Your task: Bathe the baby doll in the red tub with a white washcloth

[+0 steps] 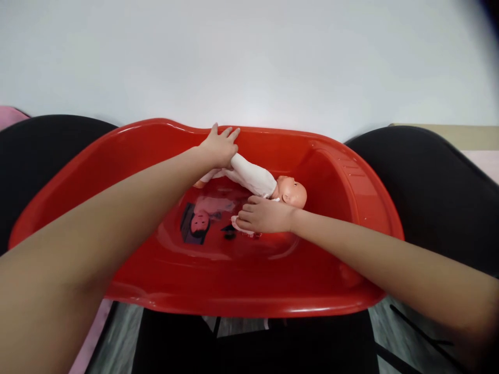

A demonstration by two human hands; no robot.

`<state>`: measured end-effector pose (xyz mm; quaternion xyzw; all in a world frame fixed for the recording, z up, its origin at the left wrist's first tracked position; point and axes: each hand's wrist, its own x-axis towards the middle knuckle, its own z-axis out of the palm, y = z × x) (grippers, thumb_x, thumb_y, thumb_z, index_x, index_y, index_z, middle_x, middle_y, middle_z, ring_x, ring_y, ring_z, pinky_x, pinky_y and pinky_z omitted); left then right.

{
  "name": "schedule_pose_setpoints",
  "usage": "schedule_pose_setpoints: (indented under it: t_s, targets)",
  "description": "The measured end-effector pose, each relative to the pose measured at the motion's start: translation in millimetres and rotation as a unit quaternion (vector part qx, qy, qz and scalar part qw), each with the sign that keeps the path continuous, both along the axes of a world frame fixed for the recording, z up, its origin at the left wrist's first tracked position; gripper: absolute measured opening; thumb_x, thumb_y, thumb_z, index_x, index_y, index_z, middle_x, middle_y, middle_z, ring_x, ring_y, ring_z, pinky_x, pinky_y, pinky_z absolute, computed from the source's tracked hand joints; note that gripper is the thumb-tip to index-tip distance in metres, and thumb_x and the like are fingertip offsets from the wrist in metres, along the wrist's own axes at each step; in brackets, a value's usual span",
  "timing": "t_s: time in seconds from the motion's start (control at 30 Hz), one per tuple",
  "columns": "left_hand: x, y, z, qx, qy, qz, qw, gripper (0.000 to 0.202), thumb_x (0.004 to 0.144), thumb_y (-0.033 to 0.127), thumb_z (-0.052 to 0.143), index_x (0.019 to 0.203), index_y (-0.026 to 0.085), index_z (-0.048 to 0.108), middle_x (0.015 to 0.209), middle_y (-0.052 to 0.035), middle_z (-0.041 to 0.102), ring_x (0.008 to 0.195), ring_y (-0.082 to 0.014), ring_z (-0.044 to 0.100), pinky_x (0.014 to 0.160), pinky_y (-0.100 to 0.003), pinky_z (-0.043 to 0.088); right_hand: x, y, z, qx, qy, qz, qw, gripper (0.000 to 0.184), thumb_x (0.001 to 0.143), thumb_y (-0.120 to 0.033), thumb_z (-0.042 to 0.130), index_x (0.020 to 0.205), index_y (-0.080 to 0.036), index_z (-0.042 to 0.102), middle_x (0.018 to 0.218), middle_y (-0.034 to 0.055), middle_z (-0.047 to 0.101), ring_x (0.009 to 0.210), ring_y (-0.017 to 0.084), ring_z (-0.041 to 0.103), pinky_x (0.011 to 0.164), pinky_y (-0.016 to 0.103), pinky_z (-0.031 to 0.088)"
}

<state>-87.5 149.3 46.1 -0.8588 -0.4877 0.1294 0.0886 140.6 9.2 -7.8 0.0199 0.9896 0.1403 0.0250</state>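
A bald baby doll (253,176) in white clothes lies on its side in a red baby bathtub (249,304), its head toward the right end. Bent over the doll's lower body, my left hand (221,148) pinches the white clothing close to the far wall, its other fingers spread. The left thumb is hidden. My right hand (268,214) is closed around the doll's near arm in front of its chest. Part of the doll's pale hand or sleeve (240,227) shows under those fingers.
A baby picture (199,223) is stuck on the tub floor. Black chairs (50,140) stand at left and right, the right chair (429,192) beside the tub's sloped end. A white surface (249,62) lies behind the far rim. Grey floor (120,337) shows below.
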Motion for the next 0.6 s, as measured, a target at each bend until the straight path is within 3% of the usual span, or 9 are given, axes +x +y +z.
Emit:
schedule_pose_setpoints:
  t_s: [0.17, 0.3, 0.47, 0.6]
  targets:
    - [-4, 21, -5.2, -0.011, -0.017, 0.004, 1.0, 0.076, 0.093, 0.063, 0.08, 0.153, 0.018, 0.072, 0.192, -0.0139, 0.014, 0.171, -0.0535, 0.02, 0.136, -0.076, -0.001, -3, -8, -17.9, -0.002, -0.053, 0.028, 0.998, 0.042, 0.116, -0.01, 0.039, 0.131, -0.022, 0.076, 0.125, 0.0062, 0.08, 0.118, 0.024, 0.069, 0.11, 0.042, 0.044]
    - [-9, 38, -7.8, -0.031, -0.02, 0.0, 0.999, 0.076, 0.09, 0.064, 0.082, 0.15, 0.017, 0.074, 0.193, -0.0089, 0.009, 0.171, -0.0563, 0.014, 0.135, -0.075, -0.002, 2, -6, -33.1, 0.014, -0.095, 0.043, 0.994, 0.035, 0.114, -0.015, 0.051, 0.12, -0.026, 0.084, 0.127, 0.0037, 0.082, 0.134, 0.03, 0.067, 0.134, 0.052, 0.031]
    - [-16, 60, -22.6, -0.064, -0.028, -0.001, 0.998, 0.078, 0.091, 0.065, 0.078, 0.152, 0.018, 0.073, 0.193, -0.0004, -0.006, 0.17, -0.0616, -0.001, 0.136, -0.071, -0.004, 2, 5, -37.6, -0.009, -0.094, 0.098, 0.991, 0.037, 0.111, -0.013, 0.053, 0.115, -0.027, 0.087, 0.126, 0.004, 0.083, 0.137, 0.03, 0.067, 0.138, 0.055, 0.03]
    - [-5, 56, -31.4, -0.036, -0.048, -0.008, 0.998, 0.09, 0.097, 0.07, 0.067, 0.16, 0.006, 0.063, 0.19, -0.01, -0.014, 0.164, -0.0694, -0.003, 0.131, -0.073, -0.001, -37, 26, -28.5, -0.007, -0.116, 0.161, 0.98, 0.038, 0.111, -0.013, 0.051, 0.119, -0.025, 0.087, 0.133, 0.0071, 0.08, 0.144, 0.031, 0.061, 0.14, 0.055, 0.027]
